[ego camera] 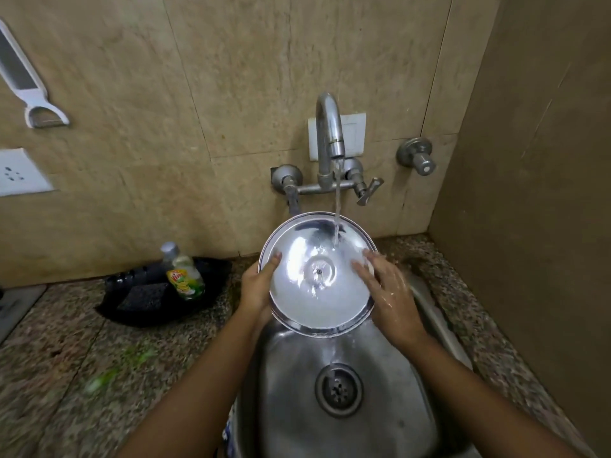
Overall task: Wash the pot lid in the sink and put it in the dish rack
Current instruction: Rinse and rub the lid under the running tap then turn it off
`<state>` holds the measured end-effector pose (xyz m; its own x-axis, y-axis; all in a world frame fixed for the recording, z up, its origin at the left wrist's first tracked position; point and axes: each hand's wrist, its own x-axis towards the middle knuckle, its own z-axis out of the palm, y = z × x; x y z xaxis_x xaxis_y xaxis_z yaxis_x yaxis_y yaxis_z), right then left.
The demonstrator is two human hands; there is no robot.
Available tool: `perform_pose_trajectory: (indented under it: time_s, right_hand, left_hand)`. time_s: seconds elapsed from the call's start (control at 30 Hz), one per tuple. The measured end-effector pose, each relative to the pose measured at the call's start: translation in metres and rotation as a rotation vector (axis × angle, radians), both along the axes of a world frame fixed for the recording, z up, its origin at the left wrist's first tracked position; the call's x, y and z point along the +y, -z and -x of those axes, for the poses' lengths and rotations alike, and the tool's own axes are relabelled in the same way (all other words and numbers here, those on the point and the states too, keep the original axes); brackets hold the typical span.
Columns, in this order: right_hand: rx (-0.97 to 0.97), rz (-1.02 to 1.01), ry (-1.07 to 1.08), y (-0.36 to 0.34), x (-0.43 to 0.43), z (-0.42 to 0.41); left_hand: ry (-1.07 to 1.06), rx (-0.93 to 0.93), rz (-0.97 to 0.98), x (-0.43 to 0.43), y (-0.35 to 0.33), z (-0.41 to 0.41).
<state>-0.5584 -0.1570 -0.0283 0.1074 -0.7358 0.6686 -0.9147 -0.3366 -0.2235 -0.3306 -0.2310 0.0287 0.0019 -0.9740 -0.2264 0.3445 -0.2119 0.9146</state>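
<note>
We rinse the lid (319,285) under the tap (329,133): left hand (256,287) clamped on its rim, right hand (391,292) flat, open. Next: rack, unseen.

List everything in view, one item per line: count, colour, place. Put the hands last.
pot lid: one, steel, held under the running tap
tap: one, steel, on the wall, water flowing
wall valve: one, steel, right of the tap
sink: one, steel, below the lid
drain: one, dark, sink bottom
dish soap bottle: one, green-yellow, in the black tray
black tray: one, on the left counter
scrub pad: one, dark, in the tray
peeler: one, white, on the left wall
socket: one, white, left wall
left hand: gripping the lid's left rim
right hand: wet, on the lid's right rim
</note>
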Motion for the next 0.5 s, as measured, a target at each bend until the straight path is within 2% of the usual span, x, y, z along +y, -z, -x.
perform_pose_trajectory:
  time_s: [0.17,0.23,0.33,0.43,0.5]
  right_hand:
    - [0.265,-0.023,-0.177,-0.034,0.010,0.018]
    - [0.300,-0.026,-0.267,-0.050,0.012,0.020]
    - [0.308,-0.084,-0.368,-0.076,0.011,0.017]
    - [0.135,-0.213,-0.423,-0.091,0.006,0.013]
    - [-0.151,-0.323,-0.426,-0.089,0.003,0.012]
  left_hand:
    - [0.025,0.046,-0.199,0.005,0.012,-0.001]
    - [0.103,0.048,-0.339,0.008,0.014,0.000]
    - [0.237,-0.066,-0.510,0.013,0.009,0.003]
    - [0.259,-0.215,-0.520,0.011,0.009,0.001]
    - [0.208,-0.092,-0.531,0.009,0.013,-0.002]
